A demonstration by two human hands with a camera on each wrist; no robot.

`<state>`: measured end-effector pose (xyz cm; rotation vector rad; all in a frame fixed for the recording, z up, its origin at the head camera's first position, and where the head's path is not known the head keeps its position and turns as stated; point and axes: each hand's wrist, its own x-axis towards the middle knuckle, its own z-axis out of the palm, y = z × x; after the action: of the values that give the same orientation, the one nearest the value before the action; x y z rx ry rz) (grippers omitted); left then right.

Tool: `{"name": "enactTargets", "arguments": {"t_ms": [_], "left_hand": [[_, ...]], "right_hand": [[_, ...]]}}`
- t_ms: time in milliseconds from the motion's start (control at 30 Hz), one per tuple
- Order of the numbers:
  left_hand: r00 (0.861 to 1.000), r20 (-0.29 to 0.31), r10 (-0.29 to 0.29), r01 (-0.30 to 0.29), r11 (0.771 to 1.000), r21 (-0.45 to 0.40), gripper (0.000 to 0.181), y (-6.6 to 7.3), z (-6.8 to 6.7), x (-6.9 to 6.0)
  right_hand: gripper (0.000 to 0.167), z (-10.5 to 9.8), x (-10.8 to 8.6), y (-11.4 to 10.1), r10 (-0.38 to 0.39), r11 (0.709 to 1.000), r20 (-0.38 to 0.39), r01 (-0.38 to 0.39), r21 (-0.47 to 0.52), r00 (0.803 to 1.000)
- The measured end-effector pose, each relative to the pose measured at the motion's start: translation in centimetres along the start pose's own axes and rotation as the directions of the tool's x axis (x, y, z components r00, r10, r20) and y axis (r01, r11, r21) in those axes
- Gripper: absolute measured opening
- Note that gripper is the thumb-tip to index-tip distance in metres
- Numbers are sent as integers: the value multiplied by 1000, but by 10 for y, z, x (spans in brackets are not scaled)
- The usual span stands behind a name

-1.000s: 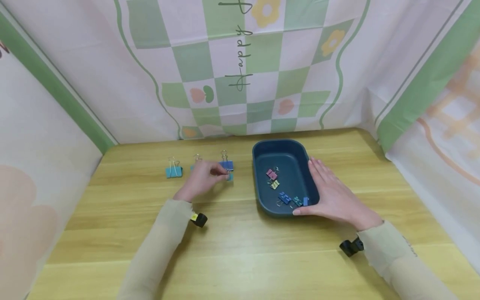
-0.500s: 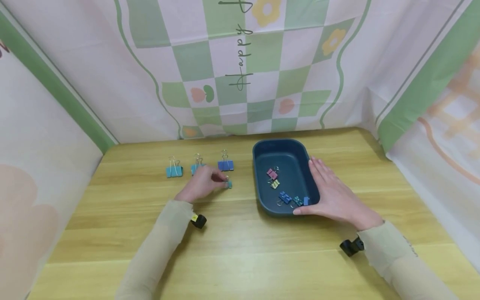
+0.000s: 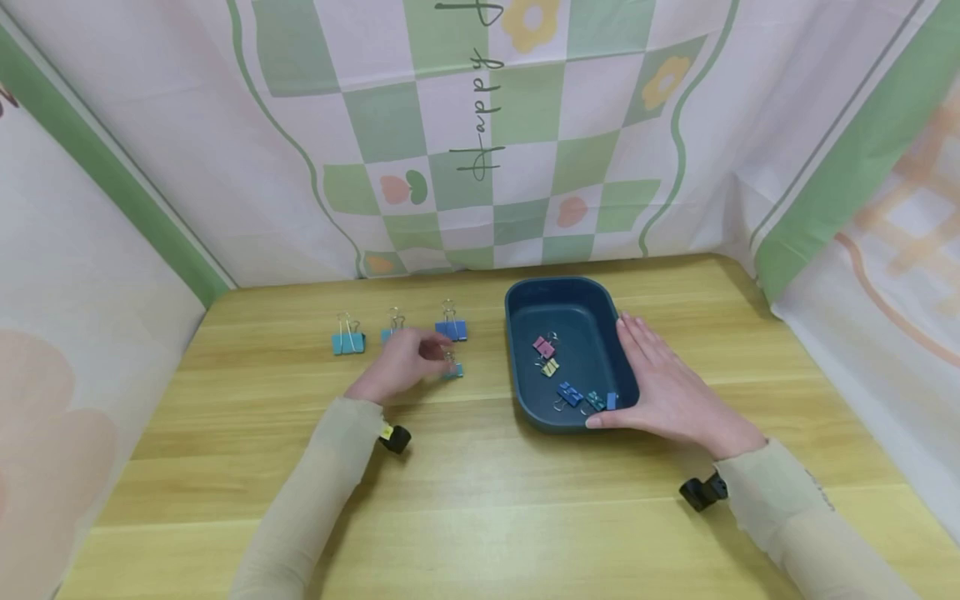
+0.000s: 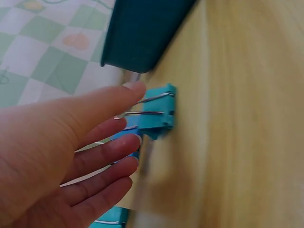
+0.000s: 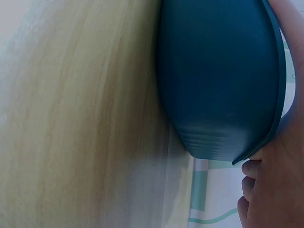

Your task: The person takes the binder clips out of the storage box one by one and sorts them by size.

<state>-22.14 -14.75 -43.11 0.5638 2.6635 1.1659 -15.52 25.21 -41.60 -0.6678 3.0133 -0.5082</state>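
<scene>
A small teal binder clip (image 3: 455,370) stands on the table just in front of a blue binder clip (image 3: 452,332). My left hand (image 3: 405,362) is right beside it; in the left wrist view the thumb and fingers are parted around the wire handles of the teal clip (image 4: 159,111). My right hand (image 3: 675,396) rests against the right side and near corner of a dark blue tray (image 3: 517,400), fingers straight along the rim. Inside the tray lie several small clips, among them a pink clip (image 3: 543,347), a yellow clip (image 3: 551,367) and a blue clip (image 3: 569,394).
Left of the blue clip stand a light blue binder clip (image 3: 348,343) and another light blue clip (image 3: 387,335), partly hidden by my left hand. A patterned curtain (image 3: 525,192) hangs along the table's back edge. Bare wood (image 3: 480,508) lies in front.
My left hand has brought the small teal clip slightly toward me, turned it and set it down, and its fingers have parted from it. The right hand and tray have stayed put.
</scene>
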Motion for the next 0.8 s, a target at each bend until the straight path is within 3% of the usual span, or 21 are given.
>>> {"name": "enactTargets", "arguments": {"t_ms": [200, 433, 800], "left_hand": [[999, -49, 13, -16, 997, -74, 46, 14, -11, 3], [993, -85, 86, -90, 995, -41, 46, 40, -16, 12], [985, -51, 167, -169, 985, -25, 52, 72, 3, 34]], "right_hand": [[141, -1, 0, 0, 1, 1000, 3, -1, -1, 1000], [142, -1, 0, -1, 3, 1000, 5, -3, -1, 1000], [142, 0, 0, 0, -1, 1000, 5, 1, -2, 1000]]}}
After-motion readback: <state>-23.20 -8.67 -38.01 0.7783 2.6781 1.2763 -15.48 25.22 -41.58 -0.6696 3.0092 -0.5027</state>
